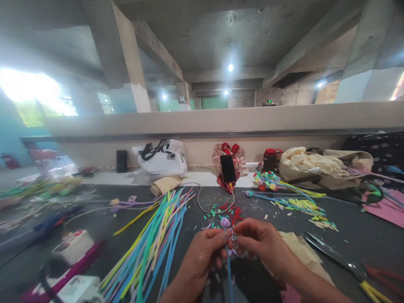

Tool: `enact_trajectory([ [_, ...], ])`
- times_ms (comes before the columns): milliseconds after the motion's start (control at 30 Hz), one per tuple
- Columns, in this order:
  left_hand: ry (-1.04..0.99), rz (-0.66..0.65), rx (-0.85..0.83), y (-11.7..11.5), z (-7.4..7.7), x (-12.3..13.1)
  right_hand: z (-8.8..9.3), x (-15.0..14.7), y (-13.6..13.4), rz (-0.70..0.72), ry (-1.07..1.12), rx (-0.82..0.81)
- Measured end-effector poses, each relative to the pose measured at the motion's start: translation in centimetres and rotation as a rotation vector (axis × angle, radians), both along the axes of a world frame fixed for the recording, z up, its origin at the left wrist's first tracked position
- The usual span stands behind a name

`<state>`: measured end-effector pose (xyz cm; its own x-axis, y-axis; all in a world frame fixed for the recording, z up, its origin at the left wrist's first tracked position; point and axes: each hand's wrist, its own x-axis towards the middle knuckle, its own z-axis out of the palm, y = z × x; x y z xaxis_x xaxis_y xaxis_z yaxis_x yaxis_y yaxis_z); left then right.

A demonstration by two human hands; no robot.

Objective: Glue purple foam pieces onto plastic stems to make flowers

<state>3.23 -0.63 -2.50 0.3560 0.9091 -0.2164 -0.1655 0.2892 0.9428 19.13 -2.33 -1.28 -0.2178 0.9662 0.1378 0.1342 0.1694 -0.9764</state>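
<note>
My left hand (206, 252) pinches a blue pipe cleaner (229, 269) near its top, and its lower end hangs down toward me. At that top sits a small purple flower head (225, 223) of fuzzy pieces. My right hand (263, 246) is closed at the fingertips just right of the stem; the small bit between them is too hidden to name. Behind my hands lie short green pipe cleaner pieces (217, 209) and red pieces (236, 213). A big bundle of coloured pipe cleaners (151, 248) spreads to the left of my hands.
Scissors (341, 259) with red and yellow handles lie at right beside beige paper (303, 252). A phone (228, 168) on a cable leans at the back. Yellow cut pieces (303, 206) and finished flowers (267, 180) lie back right; a power strip (75, 265) sits left.
</note>
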Motion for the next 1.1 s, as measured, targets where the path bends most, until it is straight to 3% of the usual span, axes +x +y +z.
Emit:
enact_trajectory([
  [267, 0.071, -0.026, 0.015, -0.1, -0.1, 0.3, 0.0, -0.3, -0.5, -0.027, -0.095, 0.080],
  [500, -0.015, 0.038, -0.041, 0.3, -0.6, 0.2, 0.2, 1.0, 0.9, -0.098, 0.104, 0.030],
  [733, -0.002, 0.019, -0.004, 0.2, -0.4, 0.0, -0.5, 0.3, 0.5, 0.005, 0.036, -0.025],
  [1100, 0.051, 0.005, 0.029, -0.1, -0.6, 0.2, -0.3, -0.1, 0.0, 0.035, 0.010, -0.049],
])
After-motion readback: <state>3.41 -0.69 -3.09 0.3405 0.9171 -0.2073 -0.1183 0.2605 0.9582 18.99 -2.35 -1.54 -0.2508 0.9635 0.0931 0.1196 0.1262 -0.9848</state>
